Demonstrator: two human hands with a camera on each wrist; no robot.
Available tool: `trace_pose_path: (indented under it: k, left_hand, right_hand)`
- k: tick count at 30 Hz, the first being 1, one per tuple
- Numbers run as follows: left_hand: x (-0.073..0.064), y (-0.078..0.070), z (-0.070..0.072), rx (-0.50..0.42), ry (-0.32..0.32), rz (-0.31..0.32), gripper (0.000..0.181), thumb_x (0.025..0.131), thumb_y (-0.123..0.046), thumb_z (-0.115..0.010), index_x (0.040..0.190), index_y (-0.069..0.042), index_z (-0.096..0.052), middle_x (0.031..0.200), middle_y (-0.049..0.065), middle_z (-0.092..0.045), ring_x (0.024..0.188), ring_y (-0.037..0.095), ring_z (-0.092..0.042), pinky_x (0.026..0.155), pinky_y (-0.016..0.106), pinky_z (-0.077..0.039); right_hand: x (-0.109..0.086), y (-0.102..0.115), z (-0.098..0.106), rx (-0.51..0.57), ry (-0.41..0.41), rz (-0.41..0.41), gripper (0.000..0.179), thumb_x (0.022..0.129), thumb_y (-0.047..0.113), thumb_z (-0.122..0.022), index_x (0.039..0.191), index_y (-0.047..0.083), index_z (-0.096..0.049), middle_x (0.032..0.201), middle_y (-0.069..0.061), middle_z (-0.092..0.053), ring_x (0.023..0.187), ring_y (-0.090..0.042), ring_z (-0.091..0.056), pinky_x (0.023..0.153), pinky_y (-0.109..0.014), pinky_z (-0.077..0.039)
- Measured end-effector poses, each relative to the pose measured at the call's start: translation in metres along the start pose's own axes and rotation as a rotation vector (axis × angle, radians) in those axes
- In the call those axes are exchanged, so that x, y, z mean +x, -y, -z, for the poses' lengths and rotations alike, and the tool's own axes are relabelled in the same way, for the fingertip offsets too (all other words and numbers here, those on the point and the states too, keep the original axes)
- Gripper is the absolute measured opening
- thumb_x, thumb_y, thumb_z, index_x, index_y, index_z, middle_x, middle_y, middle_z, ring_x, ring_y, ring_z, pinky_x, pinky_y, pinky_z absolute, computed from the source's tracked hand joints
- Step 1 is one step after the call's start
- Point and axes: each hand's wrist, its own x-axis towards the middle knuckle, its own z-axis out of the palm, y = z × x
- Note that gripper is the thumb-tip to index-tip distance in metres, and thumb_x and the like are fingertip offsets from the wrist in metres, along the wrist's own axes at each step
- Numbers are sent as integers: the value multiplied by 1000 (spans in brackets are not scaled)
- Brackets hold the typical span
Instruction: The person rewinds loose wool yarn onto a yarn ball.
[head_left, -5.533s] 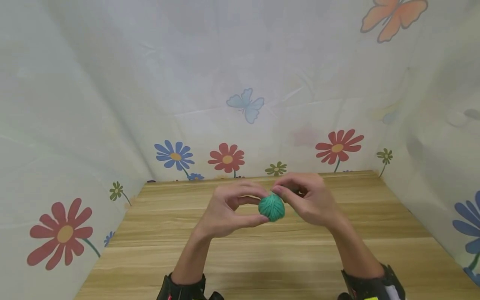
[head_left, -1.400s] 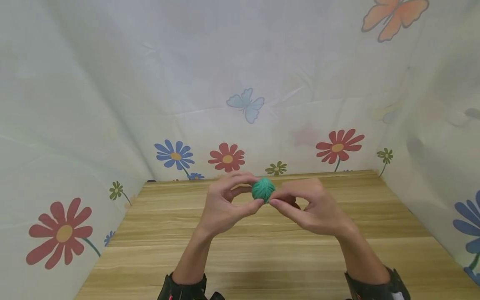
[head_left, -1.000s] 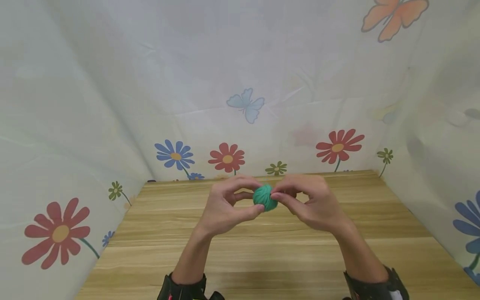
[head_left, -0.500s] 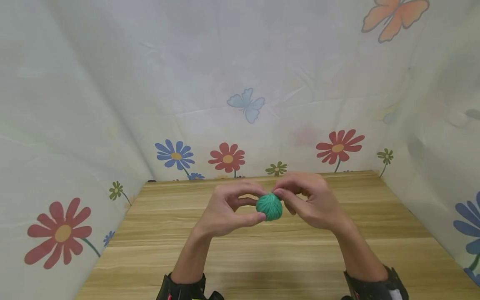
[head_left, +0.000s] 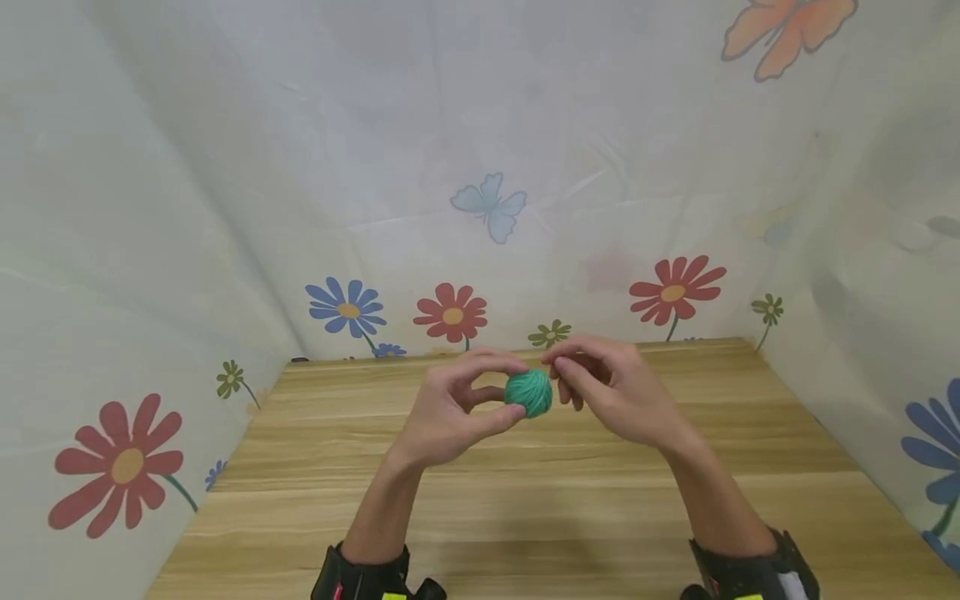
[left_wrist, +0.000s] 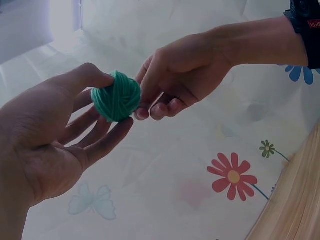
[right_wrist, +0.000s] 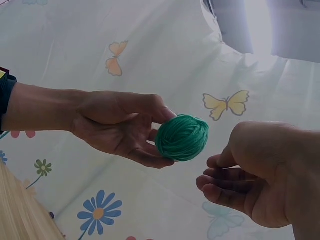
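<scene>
A small ball of green yarn (head_left: 528, 393) is held up over the table. My left hand (head_left: 450, 412) grips it from the left, thumb at the near side and fingertips at the far side. In the left wrist view the yarn ball (left_wrist: 116, 97) sits between the thumb and fingers. My right hand (head_left: 611, 387) is just right of the ball, slightly apart from it, thumb and index pinched together on the yarn's end; the strand itself hardly shows. The right wrist view has the right hand (right_wrist: 255, 175) with its other fingers curled, facing the yarn ball (right_wrist: 182, 138).
Below the hands lies a wood-grain table (head_left: 525, 517). A white sheet (head_left: 375, 125) printed with flowers and butterflies hangs at the back and both sides. Dark wrist straps (head_left: 363, 575) sit on both forearms.
My right hand's pinch circles the ball, from its top to below and back to the upper right, now further off it. The left hand tilts the ball, which has shifted slightly left and up.
</scene>
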Motion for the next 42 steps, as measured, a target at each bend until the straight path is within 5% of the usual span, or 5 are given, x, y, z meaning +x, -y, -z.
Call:
trace_pose_path:
  k: [8, 16, 26, 34, 42]
  left_hand:
    - [-3, 13, 9, 171, -89, 48, 43, 84, 11, -79, 125, 6, -69, 124, 14, -66, 110, 27, -64, 92, 40, -62]
    - [-3, 18, 9, 275, -51, 48, 42, 81, 12, -80, 121, 13, -68, 120, 23, -67, 107, 27, -67, 94, 36, -61]
    - [-34, 94, 15, 182, -65, 282, 43, 83, -5, -85, 123, 4, -71, 140, 13, -56, 126, 26, -57, 102, 42, -55]
    - [-53, 127, 12, 408, 52, 361, 35, 84, -14, -86, 115, -4, -77, 109, 8, -76, 94, 13, -72, 82, 29, -65]
    - [-70, 157, 13, 446, 137, 455, 32, 83, -25, -87, 111, -14, -77, 99, -7, -76, 88, 3, -70, 79, 20, -63]
  right_hand:
    - [-4, -15, -5, 5, 30, -75, 27, 102, 2, -61, 129, 2, -64, 98, -10, -71, 75, -17, -67, 68, -25, -62]
    - [-14, -47, -21, 115, 103, -154, 36, 98, 2, -68, 134, -1, -62, 119, -13, -69, 96, -25, -70, 84, -31, -65]
    - [-31, -87, -37, 79, 102, -236, 35, 94, 2, -74, 127, -3, -64, 115, -16, -70, 98, -27, -71, 83, -28, -64]
    - [-48, -123, -50, -9, 192, -333, 32, 90, 5, -79, 119, 0, -66, 110, -13, -71, 96, -25, -71, 82, -33, -64]
    - [-58, -144, -64, -111, 262, -291, 29, 88, -1, -79, 114, -1, -67, 106, -12, -71, 95, -24, -69, 84, -41, -63]
